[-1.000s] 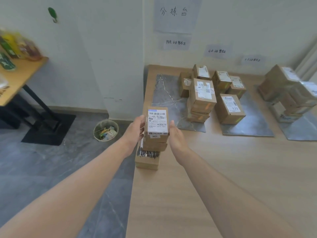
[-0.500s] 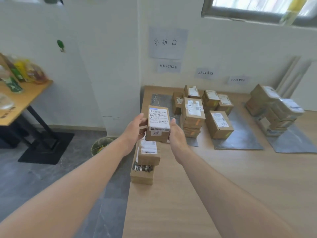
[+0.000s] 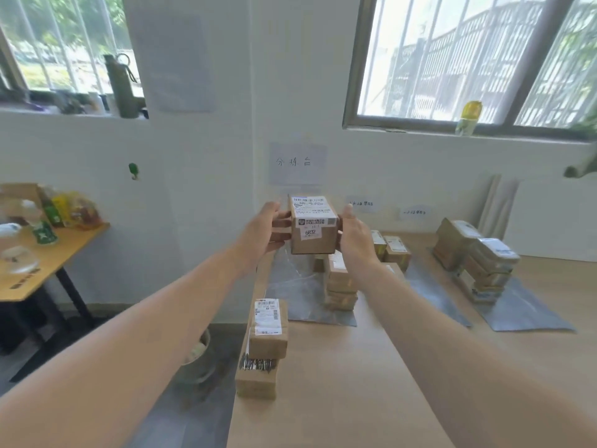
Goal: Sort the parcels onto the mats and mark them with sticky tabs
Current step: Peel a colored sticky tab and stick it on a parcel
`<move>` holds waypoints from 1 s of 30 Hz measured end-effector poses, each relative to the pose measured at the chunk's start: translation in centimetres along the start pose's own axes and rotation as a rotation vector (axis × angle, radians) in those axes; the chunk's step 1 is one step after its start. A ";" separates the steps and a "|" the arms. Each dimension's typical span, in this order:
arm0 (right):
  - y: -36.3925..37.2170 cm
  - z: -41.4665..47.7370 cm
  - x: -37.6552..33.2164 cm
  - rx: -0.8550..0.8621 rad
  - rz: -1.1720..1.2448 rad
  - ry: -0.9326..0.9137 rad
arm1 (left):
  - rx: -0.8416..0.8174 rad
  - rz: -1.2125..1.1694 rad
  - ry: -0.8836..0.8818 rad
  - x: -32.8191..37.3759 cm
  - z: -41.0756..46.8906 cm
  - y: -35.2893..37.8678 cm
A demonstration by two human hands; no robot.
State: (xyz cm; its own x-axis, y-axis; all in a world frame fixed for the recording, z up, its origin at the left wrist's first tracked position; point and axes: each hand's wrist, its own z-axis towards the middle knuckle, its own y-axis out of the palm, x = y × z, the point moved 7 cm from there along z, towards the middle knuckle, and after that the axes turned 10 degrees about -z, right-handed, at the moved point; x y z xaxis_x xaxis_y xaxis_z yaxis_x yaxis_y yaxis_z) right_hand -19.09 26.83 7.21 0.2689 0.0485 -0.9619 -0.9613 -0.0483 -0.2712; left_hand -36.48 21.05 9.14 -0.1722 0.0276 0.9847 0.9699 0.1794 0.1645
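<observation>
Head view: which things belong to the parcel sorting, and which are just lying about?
Job: held parcel, left hand, right hand, unsorted stack, grey mat, sorted parcels.
Lying about: side-table bottles, waste bin, windowsill bottle.

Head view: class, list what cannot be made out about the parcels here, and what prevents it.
All in the head view:
1. held parcel: label print blurred, only 6832 legible.
2. middle-mat parcels: partly hidden behind the right hand.
3. wall notes: writing too small.
</observation>
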 end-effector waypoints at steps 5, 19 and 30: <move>-2.5 -1.5 -0.8 0.026 0.073 -0.014 | -0.022 -0.010 0.029 1.3 -1.3 2.6; -18.7 -3.1 5.9 0.020 0.135 -0.034 | 0.047 -0.045 0.050 -4.0 -4.7 18.2; -31.1 -2.6 13.3 -0.010 0.140 0.018 | 0.105 -0.152 -0.091 -10.5 -5.3 30.7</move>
State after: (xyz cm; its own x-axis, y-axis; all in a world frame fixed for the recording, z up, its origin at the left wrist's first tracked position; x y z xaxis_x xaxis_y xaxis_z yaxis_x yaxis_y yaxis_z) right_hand 14.49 26.42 2.77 0.1329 0.0230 -0.9909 -0.9890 -0.0629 -0.1341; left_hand -3.96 21.05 4.21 -0.3345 0.0802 0.9390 0.9091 0.2899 0.2991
